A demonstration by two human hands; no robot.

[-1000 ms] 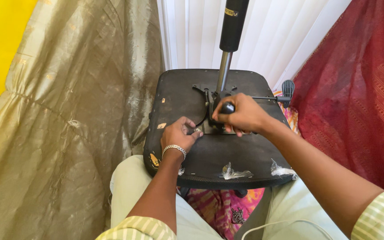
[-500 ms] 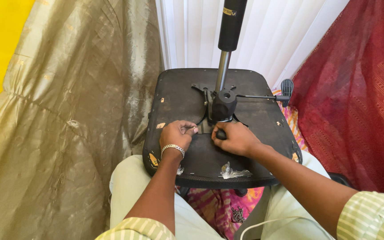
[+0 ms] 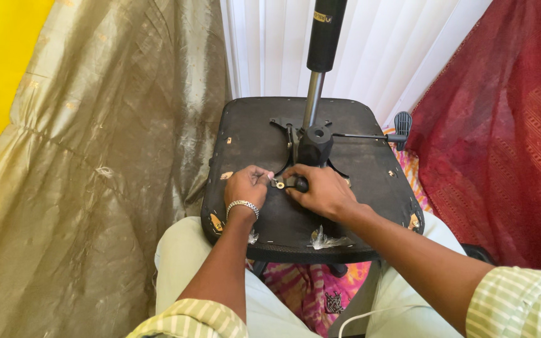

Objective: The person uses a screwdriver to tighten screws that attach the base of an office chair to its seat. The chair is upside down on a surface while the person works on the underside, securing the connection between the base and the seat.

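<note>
An upturned black chair seat [image 3: 252,134] rests on my lap, its black gas cylinder [image 3: 325,31] sticking up from the central mechanism [image 3: 314,145]. My left hand [image 3: 245,186], with a metal bracelet on the wrist, pinches a small metal fastener [image 3: 278,184] against the seat's underside, just in front of the mechanism. My right hand [image 3: 324,191] lies beside it, closed on a black round-ended tool handle [image 3: 300,184] that points at the fastener. The two hands almost touch.
A thin adjustment lever with a black paddle [image 3: 402,122] juts out to the right of the mechanism. An olive-gold cloth [image 3: 108,169] hangs at the left, a red cloth [image 3: 508,144] at the right, white vertical blinds [image 3: 396,50] behind. A pink patterned fabric [image 3: 311,288] shows between my knees.
My right hand came off the central mechanism and moved toward me and leftward, meeting my left hand at the fastener. My left hand stayed nearly in place.
</note>
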